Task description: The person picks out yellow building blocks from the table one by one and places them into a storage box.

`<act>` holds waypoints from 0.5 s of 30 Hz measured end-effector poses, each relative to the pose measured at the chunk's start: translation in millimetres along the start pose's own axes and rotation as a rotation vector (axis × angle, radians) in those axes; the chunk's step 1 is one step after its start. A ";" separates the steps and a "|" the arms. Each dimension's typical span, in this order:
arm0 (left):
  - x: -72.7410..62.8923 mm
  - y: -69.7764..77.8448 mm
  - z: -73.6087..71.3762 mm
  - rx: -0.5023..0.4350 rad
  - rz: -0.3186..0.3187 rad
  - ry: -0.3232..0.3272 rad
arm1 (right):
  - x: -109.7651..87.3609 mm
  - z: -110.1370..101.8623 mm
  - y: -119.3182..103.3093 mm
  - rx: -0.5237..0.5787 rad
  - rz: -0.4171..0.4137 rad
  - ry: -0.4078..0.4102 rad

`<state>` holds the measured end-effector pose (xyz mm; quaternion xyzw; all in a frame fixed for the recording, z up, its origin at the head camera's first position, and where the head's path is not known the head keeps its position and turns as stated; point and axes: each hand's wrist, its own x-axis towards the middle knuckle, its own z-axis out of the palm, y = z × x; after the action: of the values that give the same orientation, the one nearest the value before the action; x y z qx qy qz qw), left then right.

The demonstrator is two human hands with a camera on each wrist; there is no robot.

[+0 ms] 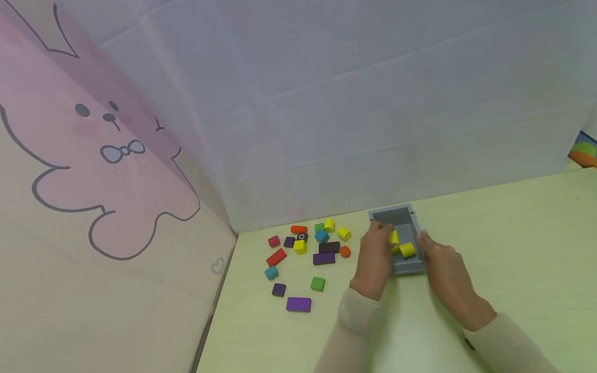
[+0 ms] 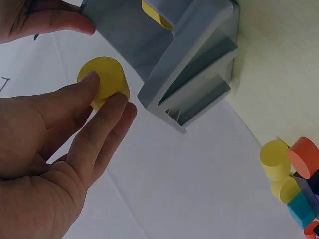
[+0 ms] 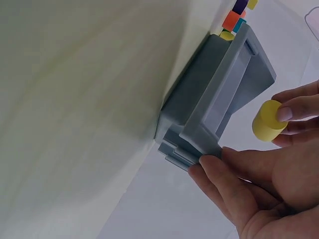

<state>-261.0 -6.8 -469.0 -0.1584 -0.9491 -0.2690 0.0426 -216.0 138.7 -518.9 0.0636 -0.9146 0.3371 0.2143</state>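
My left hand [image 1: 373, 259] pinches a yellow cylinder block [image 2: 107, 72] between thumb and fingertips, over the open grey plastic bin [image 1: 396, 215]. The thumb lies across the block's round end in the left wrist view. Inside the bin lies another yellow cylinder [image 1: 408, 250], with more yellow showing beside it, partly hidden by the left hand. My right hand [image 3: 249, 191] grips the bin's rim at its right side, thumb and fingers on the grey wall. The bin stands on the table.
Left of the bin, loose blocks lie scattered on the pale table [image 1: 513, 248]: yellow cylinders [image 1: 344, 234], a purple block [image 1: 298, 304], a green cube [image 1: 318, 284], a red block [image 1: 276, 257] and several others. A white sheet [image 1: 354, 114] hangs behind; a rabbit-patterned sheet [image 1: 60, 290] hangs at left.
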 end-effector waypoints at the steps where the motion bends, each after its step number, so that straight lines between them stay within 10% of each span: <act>1: -0.1 0.3 1.3 0.020 0.007 -0.003 | 0.2 -0.1 0.0 -0.002 0.000 0.000; 15: -1.3 6.2 12.9 0.263 0.053 -0.034 | -0.1 -0.3 0.3 -0.006 -0.006 0.003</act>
<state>-257.7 4.7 -477.2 -0.1808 -0.9722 -0.1383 0.0541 -215.8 139.1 -518.9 0.0650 -0.9150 0.3339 0.2168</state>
